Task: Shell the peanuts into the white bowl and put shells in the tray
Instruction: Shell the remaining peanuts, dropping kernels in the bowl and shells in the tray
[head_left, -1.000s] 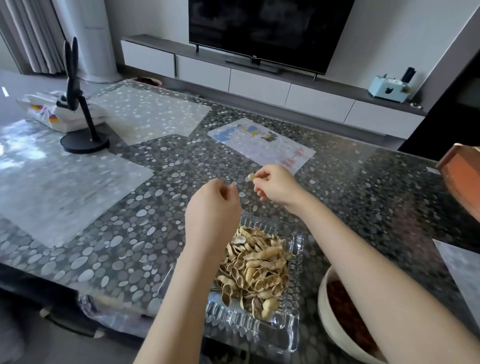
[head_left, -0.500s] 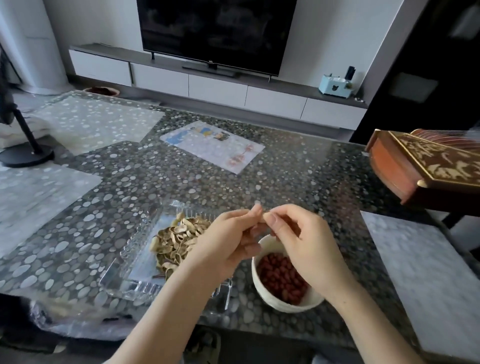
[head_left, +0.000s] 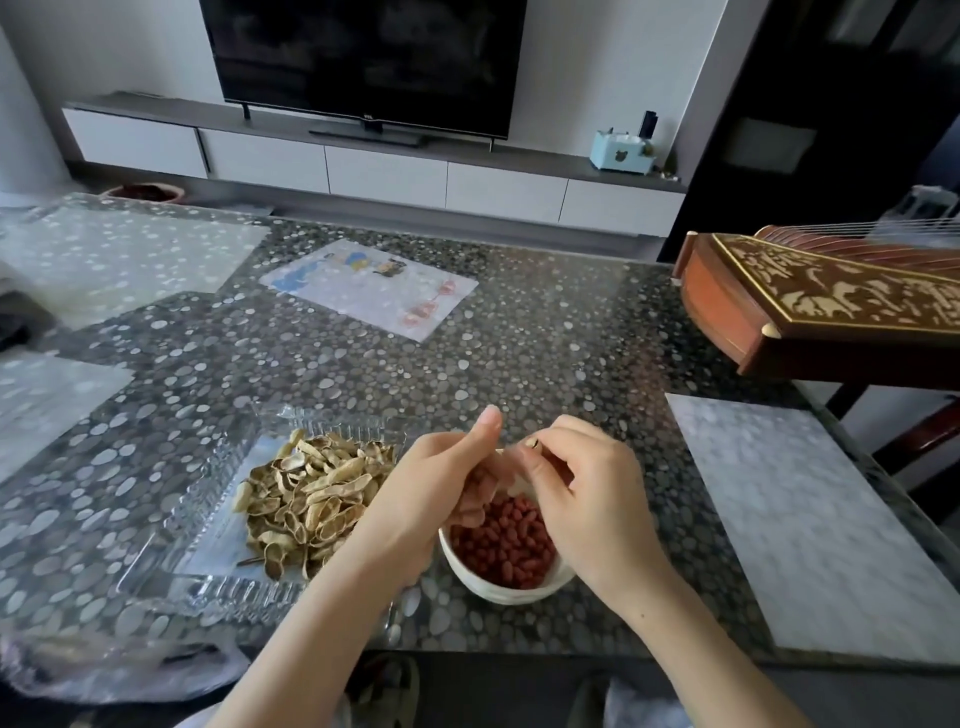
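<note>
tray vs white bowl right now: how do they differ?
The tray is clear, ribbed and rectangular; the white bowl is opaque and round. The tray is shallow, the bowl deeper. The tray holds tan shells; the bowl holds red-skinned peanuts. The right hand pinches a shell piece above the bowl, not the tray. Shared: both sit on the pebble-patterned table, side by side.

The dark pebble-patterned glossy worktop (head_left: 545, 353) carries a clear ribbed glass tray (head_left: 171, 561) of tan peanut shells (head_left: 311, 499), just beside a round white bowl (head_left: 498, 592) of red kernels (head_left: 509, 545), with a printed paper sheet (head_left: 363, 286) farther back and a pale speckled rectangular mat (head_left: 810, 519) at right.
</note>
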